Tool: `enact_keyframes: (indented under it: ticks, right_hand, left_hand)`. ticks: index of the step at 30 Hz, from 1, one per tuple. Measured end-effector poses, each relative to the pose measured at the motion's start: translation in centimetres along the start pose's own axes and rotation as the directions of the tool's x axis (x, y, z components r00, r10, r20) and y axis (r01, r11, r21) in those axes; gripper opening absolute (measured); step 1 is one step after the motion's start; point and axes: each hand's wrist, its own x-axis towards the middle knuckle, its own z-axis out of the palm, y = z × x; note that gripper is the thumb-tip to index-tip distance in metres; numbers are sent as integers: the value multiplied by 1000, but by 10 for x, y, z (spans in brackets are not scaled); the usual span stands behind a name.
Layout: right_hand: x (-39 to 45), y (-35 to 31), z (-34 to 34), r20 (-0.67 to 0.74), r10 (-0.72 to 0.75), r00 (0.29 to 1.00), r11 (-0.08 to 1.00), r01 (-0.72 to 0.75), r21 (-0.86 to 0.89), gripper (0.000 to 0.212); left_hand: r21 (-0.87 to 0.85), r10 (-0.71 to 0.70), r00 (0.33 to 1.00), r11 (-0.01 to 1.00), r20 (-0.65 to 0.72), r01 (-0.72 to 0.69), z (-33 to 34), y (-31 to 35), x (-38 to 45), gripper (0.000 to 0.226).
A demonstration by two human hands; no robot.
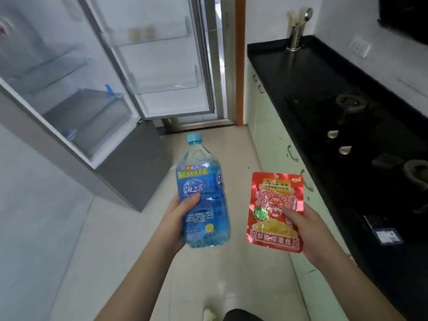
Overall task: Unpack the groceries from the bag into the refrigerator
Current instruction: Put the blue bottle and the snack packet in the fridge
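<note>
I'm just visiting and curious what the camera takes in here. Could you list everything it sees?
bottle: one, blue, capped, upright in the left hand
packet: one, red, held in the right hand
fridge: one, grey, at the left, door open
door: one, swung open, clear racks
eggs: apparently two, pale, blurred, top door rack
counter: one, black, along the right
stove: one, black, set in the counter, two knobs
utensil holder: one, metal, counter's far end, spoon inside
cabinets: pale green, under the counter
floor: light tile
left hand: one, gripping the bottle
right hand: one, gripping the packet
</note>
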Motion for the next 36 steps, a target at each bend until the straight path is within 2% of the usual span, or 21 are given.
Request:
enact_keyframes:
  ticks: [11,19,27,31,36]
  right_hand:
    - [44,-3,174,185,20,982,999,-14,-35,22]
    - [62,-1,265,313,35,949,997,-9,-82,23]
    - [116,-52,306,420,-46,906,991,95,-98,25]
    - [153,-94,318,503,-77,861,988,134,-80,24]
    - [198,-156,330,571,-124,812,977,200,-71,22]
  left_hand:
    - [-75,103,980,990,-168,-117,-140,67,-25,87]
    - [-75,181,940,975,-290,-211,-198,113,-29,87]
    - [-85,232,891,955,-391,-285,-192,138,12,85]
    - [-36,294,859,940,-419,-339,-171,169,41,93]
    - [12,400,807,898,-435,-439,-149,211,77,90]
